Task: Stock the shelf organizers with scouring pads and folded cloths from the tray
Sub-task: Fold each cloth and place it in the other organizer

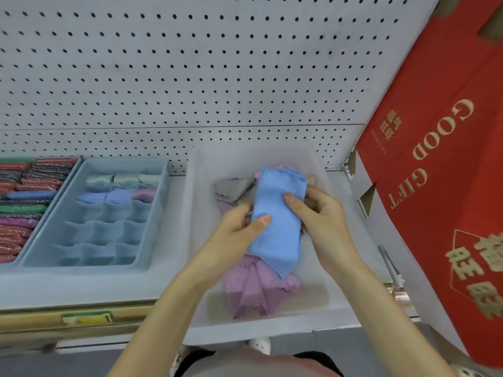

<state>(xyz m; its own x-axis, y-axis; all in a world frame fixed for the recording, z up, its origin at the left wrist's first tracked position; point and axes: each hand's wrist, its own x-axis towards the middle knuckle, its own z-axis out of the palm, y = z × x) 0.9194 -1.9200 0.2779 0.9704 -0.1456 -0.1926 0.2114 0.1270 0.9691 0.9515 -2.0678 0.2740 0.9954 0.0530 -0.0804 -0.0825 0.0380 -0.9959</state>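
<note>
A white pegboard wall (190, 63) stands behind the shelf (81, 284), and a big red gift box (435, 186) leans in from the right. On the right part of the shelf sits a pale, half-transparent tray (272, 330). To its left is a blue organizer (160, 213) with many small cells, and folded cloths fill only the far cells. Further left, a second organizer (73, 170) holds rows of scouring pads (27, 200) in red, green, blue and pink.

Inside the tray a purple cloth (258, 289) lies loosely at the near side and a grey cloth (234, 187) lies at the far left corner. Above them is the blue cloth (277, 213), folded into a long narrow strip with a raised, waffle-like surface.

The left hand (234, 227) and the right hand (321, 213) both hold this blue cloth, one on each long edge. The thumbs press on top and the fingers are curled underneath.

I think the cloth is very light, soft and limp, not slippery and not fragile. It will bend and the fold can open easily. So it seems best to hold it at the folded edges and keep the layers pinched together while it goes to a cell of the blue organizer.
</note>
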